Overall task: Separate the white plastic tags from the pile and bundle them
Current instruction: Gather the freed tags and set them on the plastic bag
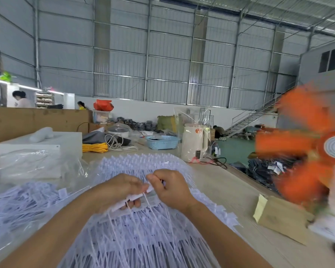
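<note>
Where the view begins, nearest the camera, a pile of white plastic tags (pixel 143 238) covers the table (pixel 217 182), its thin strands fanning toward the viewer. Above the pile, the left hand (pixel 118 192) is closed around a small bundle (pixel 133 199) of tag heads, fingers curled beneath it. The right hand (pixel 170 188) touches the left and pinches the upper end of that bundle between thumb and fingers. To the left lies a second heap of tags (pixel 23 202) with clear plastic bags (pixel 33 163) behind it. To the right, brown envelopes (pixel 278 217) rest near the table edge beside a spinning orange fan (pixel 307 144). Farther back stand a cream kettle (pixel 194 142), a blue basket (pixel 162 142) and a coil of yellow cable (pixel 94 147).
</note>
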Demonstrator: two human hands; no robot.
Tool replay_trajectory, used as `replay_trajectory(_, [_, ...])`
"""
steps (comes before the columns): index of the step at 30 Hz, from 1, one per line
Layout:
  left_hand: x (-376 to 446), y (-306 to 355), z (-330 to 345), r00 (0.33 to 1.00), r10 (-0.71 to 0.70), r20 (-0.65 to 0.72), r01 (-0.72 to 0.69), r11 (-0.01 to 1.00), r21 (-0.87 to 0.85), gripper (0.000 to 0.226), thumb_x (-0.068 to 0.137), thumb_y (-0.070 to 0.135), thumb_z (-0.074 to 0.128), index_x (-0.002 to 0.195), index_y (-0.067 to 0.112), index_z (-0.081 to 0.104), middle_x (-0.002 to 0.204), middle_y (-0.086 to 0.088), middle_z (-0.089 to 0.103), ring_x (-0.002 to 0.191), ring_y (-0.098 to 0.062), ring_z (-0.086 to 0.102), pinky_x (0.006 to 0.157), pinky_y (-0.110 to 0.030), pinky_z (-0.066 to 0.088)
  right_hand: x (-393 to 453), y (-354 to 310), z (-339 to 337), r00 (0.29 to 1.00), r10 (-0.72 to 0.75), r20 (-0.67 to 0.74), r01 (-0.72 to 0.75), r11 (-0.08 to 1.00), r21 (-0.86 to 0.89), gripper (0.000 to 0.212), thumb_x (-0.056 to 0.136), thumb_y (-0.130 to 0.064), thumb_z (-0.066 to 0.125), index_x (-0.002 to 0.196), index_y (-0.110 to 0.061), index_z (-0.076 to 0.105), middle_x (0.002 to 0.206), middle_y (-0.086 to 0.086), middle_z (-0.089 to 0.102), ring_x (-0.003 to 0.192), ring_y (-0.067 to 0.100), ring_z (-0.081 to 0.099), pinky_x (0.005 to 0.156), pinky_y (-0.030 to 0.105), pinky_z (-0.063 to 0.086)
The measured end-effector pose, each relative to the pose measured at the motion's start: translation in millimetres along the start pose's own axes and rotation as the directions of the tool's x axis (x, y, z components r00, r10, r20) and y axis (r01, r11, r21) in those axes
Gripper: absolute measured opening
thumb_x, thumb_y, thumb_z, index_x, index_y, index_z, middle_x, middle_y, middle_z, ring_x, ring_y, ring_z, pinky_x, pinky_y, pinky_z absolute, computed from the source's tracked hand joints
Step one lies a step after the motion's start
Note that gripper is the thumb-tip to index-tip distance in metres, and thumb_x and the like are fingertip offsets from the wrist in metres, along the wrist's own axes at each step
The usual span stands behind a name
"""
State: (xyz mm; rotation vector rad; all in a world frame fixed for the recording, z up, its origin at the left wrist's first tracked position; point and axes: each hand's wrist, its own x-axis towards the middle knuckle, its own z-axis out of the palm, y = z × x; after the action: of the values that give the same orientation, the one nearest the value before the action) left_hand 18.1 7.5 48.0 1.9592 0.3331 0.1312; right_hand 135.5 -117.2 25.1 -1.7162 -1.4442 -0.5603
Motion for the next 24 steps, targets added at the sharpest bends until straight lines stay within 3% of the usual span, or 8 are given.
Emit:
replay_trajectory(4, [2, 0, 2, 0.987, 0.096, -0.132, -0.059, 0.963, 0.263, 0.041, 0.093, 0.035, 0.056, 0.061, 0.012, 0.067, 0.05, 0.003, 0.062, 0.047, -0.007, 0.055, 0.052, -0.018, 0.044, 4, -3, -7, 0.962, 0.206, 0.177, -0.235, 0.959, 0.158, 0.045, 0.093, -0.035, 0.055, 0.058, -0.007, 0.049, 0.054, 0.003, 0.037, 0.056, 0.015, 0.038, 0.056, 0.028, 0.031])
replay_trajectory(7, [3, 3, 1, 0.979, 0.113, -0.171, -0.088, 0.985, 0.148, 0.052, 0.094, 0.029, 0.056, 0.044, 0.016, 0.058, 0.043, 0.003, 0.05, 0.042, -0.008, 0.044, 0.047, -0.019, 0.034, 7, -4, -17, 0.927, 0.212, 0.311, -0.308, 0.902, 0.302, 0.037, 0.094, -0.031, 0.056, 0.06, -0.017, 0.056, 0.055, -0.005, 0.046, 0.051, 0.006, 0.041, 0.049, 0.02, 0.033])
replay_trajectory(11, [-7, 18, -5, 0.998, 0.028, 0.052, -0.01, 0.951, -0.309, 0.05, 0.09, 0.022, 0.053, 0.04, 0.017, 0.046, 0.039, 0.004, 0.027, 0.031, -0.008, 0.023, 0.036, -0.015, 0.02, 3, -1, -18, 0.983, 0.14, 0.119, -0.176, 0.901, 0.397, 0.03, 0.095, -0.013, 0.053, 0.066, -0.018, 0.056, 0.061, -0.01, 0.045, 0.057, 0.001, 0.041, 0.057, 0.014, 0.034])
replay_trajectory(14, [-31, 37, -28, 0.988, 0.101, 0.116, -0.026, 0.85, -0.526, 0.043, 0.083, 0.018, 0.048, 0.04, 0.014, 0.042, 0.035, 0.004, 0.025, 0.025, -0.005, 0.023, 0.03, -0.01, 0.021, -4, 24, -32, 0.866, 0.48, -0.142, -0.339, 0.771, 0.539, 0.024, 0.096, -0.018, 0.05, 0.074, -0.014, 0.057, 0.072, -0.002, 0.051, 0.062, 0.008, 0.044, 0.058, 0.023, 0.04])
replay_trajectory(16, [-48, 50, -56, 0.988, 0.135, -0.079, -0.156, 0.902, -0.403, 0.047, 0.089, 0.023, 0.047, 0.043, 0.014, 0.044, 0.035, 0.006, 0.025, 0.026, -0.006, 0.021, 0.029, -0.011, 0.021, -3, 32, -47, 0.72, 0.672, -0.174, -0.385, 0.595, 0.705, 0.023, 0.095, -0.027, 0.052, 0.077, -0.015, 0.058, 0.073, -0.002, 0.053, 0.054, 0.009, 0.04, 0.046, 0.021, 0.037])
replay_trajectory(18, [-51, 60, -69, 0.941, 0.204, -0.271, -0.237, 0.967, -0.093, 0.057, 0.094, 0.03, 0.048, 0.039, 0.016, 0.049, 0.035, 0.006, 0.031, 0.026, -0.007, 0.024, 0.029, -0.012, 0.022, 3, 29, -52, 0.706, 0.701, -0.104, -0.401, 0.516, 0.757, 0.025, 0.092, -0.032, 0.056, 0.072, -0.018, 0.061, 0.067, -0.005, 0.055, 0.046, 0.006, 0.038, 0.04, 0.019, 0.034])
replay_trajectory(22, [-19, 38, -14, 0.94, 0.241, -0.24, -0.106, 0.878, 0.467, 0.053, 0.096, 0.038, 0.049, 0.048, 0.014, 0.052, 0.048, 0.0, 0.05, 0.044, -0.015, 0.047, 0.046, -0.018, 0.036, 2, 2, -39, 0.931, 0.36, -0.062, -0.274, 0.799, 0.536, 0.036, 0.095, -0.024, 0.054, 0.06, -0.013, 0.052, 0.058, -0.002, 0.045, 0.041, 0.001, 0.035, 0.042, 0.015, 0.032])
replay_trajectory(24, [5, -3, 32, 0.949, 0.269, -0.167, -0.063, 0.677, 0.733, 0.046, 0.099, 0.045, 0.036, 0.065, 0.018, 0.052, 0.065, -0.002, 0.056, 0.067, -0.02, 0.059, 0.062, -0.024, 0.042, -4, -8, -40, 0.97, 0.233, -0.067, -0.18, 0.875, 0.449, 0.041, 0.095, -0.021, 0.054, 0.055, -0.018, 0.047, 0.055, -0.004, 0.041, 0.044, 0.002, 0.036, 0.048, 0.016, 0.034])
